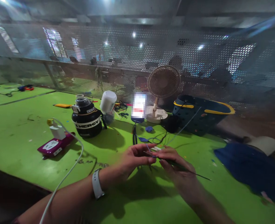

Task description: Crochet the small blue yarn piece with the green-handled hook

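My left hand [131,157], a pale watch band at its wrist, pinches a small bit of blue yarn work [154,156] between thumb and fingers; most of it is hidden. My right hand [176,166] is closed around a crochet hook [201,176] with a dark green handle. The hook's tip reaches the yarn at my left fingertips, so both hands nearly touch above the green table. Just beyond them lie a round blue crocheted piece [149,128] and a smaller flat blue piece [143,139]. A pale blue strand [188,120] runs down from the basket toward my hands.
A lit phone [138,107] stands before a small fan [163,81]. Right of it are a dark yarn ball [173,123] and a dark basket [198,116]. A black jug [87,121], purple power strip [55,146] and white cable [69,169] lie left; dark blue cloth [249,168] lies right.
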`<action>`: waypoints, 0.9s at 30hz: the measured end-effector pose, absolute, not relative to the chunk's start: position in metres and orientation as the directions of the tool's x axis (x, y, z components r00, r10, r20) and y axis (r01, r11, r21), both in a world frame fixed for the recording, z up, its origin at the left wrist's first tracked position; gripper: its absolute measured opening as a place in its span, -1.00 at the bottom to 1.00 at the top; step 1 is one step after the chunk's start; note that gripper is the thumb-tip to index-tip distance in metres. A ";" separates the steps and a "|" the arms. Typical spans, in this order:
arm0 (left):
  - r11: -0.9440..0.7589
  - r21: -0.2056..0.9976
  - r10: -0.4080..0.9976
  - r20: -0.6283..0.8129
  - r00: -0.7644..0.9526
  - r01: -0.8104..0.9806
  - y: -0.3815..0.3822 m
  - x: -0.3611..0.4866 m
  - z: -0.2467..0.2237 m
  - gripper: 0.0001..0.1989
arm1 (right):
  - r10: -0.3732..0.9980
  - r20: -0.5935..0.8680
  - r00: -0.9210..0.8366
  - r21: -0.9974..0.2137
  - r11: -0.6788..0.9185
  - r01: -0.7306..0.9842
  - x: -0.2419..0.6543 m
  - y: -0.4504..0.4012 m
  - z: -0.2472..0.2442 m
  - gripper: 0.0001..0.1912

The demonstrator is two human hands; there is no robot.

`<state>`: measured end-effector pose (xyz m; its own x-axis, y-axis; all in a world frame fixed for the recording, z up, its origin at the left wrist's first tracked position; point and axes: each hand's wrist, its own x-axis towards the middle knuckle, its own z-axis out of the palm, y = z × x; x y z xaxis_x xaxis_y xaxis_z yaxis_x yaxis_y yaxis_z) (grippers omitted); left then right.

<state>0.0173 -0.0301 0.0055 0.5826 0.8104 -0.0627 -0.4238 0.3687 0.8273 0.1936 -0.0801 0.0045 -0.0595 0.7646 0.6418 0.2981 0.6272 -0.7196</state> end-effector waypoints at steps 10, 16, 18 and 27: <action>0.361 0.835 0.833 -0.089 0.546 -0.416 -0.026 0.017 0.004 -0.52 | 0.720 0.690 -0.073 -0.657 0.665 0.354 0.191 -0.080 0.000 -0.81; 0.390 0.785 0.842 -0.092 0.531 -0.482 -0.028 0.023 -0.008 -0.50 | 0.643 0.761 -0.084 -0.519 0.681 0.516 0.187 -0.081 -0.007 -0.78; 0.409 0.774 0.830 -0.095 0.550 -0.483 -0.029 0.025 -0.011 -0.51 | 0.605 0.792 -0.083 -0.475 0.696 0.538 0.188 -0.079 -0.009 -0.78; 0.473 0.814 0.755 -0.178 0.631 -0.336 -0.010 0.027 -0.015 -0.49 | 0.819 0.565 -0.098 -0.625 0.502 0.598 0.193 -0.081 0.015 -0.82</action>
<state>0.0271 -0.0101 -0.0152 0.6307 0.7552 -0.1784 -0.3361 0.4731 0.8144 0.1929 -0.0812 0.0147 -0.0979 0.8192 0.5651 0.5978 0.5024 -0.6247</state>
